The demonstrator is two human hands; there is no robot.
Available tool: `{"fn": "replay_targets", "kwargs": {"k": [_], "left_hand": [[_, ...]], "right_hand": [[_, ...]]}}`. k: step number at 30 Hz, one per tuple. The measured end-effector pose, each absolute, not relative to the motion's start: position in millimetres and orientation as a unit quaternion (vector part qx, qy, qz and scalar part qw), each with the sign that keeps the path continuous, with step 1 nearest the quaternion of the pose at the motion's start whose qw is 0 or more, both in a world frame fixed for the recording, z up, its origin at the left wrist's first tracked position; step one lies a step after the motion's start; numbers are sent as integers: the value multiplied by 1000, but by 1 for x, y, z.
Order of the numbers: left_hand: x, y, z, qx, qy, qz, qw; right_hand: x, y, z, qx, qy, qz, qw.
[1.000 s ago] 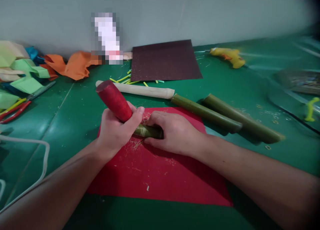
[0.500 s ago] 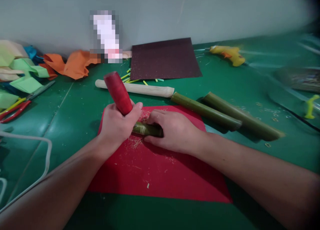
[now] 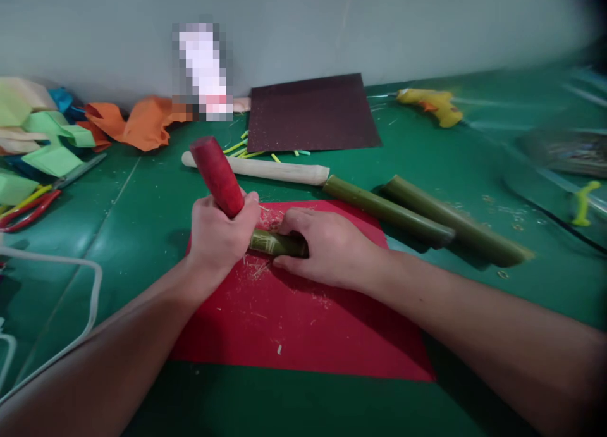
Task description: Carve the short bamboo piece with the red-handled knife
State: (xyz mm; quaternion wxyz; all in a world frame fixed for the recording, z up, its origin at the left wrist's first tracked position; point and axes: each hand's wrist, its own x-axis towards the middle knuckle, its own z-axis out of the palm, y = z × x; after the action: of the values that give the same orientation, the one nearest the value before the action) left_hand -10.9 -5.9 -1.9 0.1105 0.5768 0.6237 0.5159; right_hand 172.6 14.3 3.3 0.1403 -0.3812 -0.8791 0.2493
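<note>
My left hand (image 3: 220, 231) is closed around the base of a thick red handle (image 3: 217, 176), which leans up and to the left. Whatever the handle is fixed to is hidden behind my fingers, so the kind of tool cannot be told. Beside it, my right hand (image 3: 334, 247) grips the right end of a short green bamboo piece (image 3: 272, 243) that lies crosswise on a red sheet (image 3: 294, 323). Pale scratches mark the bamboo's skin near my left hand, and its left end is out of sight behind that hand. Fine shavings (image 3: 258, 269) are scattered around it.
Beyond my hands lie a pale peeled stick (image 3: 279, 170), two green bamboo lengths (image 3: 389, 209) and a dark sheet (image 3: 313, 114). A yellow glue gun (image 3: 434, 103) sits at back right. Left are red-handled scissors (image 3: 33, 209), orange cloth (image 3: 149, 124) and a white wire frame (image 3: 97, 285).
My left hand and the red handle have shifted slightly left, and the handle tilts a bit more to the left. My right hand and the bamboo piece stay almost where they were.
</note>
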Motion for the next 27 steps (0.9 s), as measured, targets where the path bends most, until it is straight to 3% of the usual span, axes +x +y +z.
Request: {"fn": "replay_targets", "kwargs": {"k": [8,27], "left_hand": [[-6,-15,3,555,584,570,159],[6,-24,2,628,534,525,211]], "right_hand": [[173,15,7,-391,-863,291,134],[174,15,4,-351,-866,327,144]]}}
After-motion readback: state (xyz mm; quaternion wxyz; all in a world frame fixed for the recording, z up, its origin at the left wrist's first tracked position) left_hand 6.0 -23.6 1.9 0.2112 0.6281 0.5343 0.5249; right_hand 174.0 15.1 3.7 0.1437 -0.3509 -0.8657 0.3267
